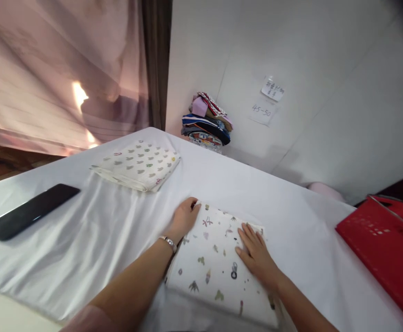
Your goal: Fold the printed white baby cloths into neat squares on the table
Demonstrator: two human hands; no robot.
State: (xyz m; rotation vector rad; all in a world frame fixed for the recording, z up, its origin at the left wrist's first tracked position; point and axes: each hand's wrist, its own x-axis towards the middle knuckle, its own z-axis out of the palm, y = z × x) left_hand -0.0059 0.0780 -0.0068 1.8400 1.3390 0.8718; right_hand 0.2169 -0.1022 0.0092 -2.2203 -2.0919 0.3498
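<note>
A white folded cloth [218, 258] printed with small plants and figures lies flat on the white-covered table [118, 240] in front of me. At its far left corner, my left hand [184, 217] has its fingers curled in and closed on the cloth's edge, with a bracelet at the wrist. My right hand [258, 256] rests palm down near the far right corner, fingers stretched over the fabric. Farther off to the left is a second folded cloth [139, 161], white with grey and coloured motifs, which neither hand touches.
A black flat slab [28, 212] lies at the table's left side. On the right stands a red bag [384, 244]. Beyond the far edge rises a stack of folded clothes [208, 121] against the wall, where paper notes [272, 90] hang. A pink curtain [63, 69] covers the left.
</note>
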